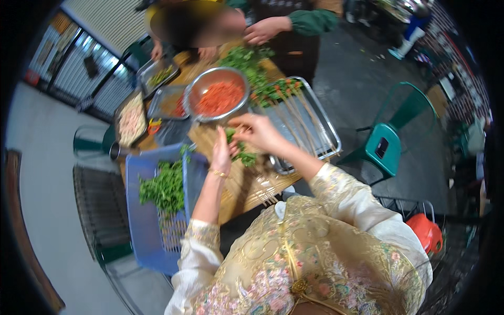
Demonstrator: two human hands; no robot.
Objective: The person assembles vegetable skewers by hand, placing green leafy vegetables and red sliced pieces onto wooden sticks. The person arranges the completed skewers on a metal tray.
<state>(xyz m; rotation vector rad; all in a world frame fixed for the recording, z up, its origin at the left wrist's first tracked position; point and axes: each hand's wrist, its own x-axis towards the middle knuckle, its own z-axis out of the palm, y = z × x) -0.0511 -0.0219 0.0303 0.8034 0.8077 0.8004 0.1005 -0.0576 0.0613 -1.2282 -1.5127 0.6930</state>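
My left hand holds a small bunch of leafy green herbs above the wooden table. From the right, my right hand meets it, its fingers pinched at the top of the bunch; whether they grip a stem or something thin is blurred. Just beyond both hands stands a steel bowl of chopped red food. To the right, a metal tray carries wooden skewers with greens and red pieces at their far ends. A blue plastic basket at the left contains more leafy herbs.
Loose greens lie beyond the bowl. Trays of pale food and green pieces stand at the far left of the wooden table. Two other people are across it, one in green sleeves. A green metal chair stands at right.
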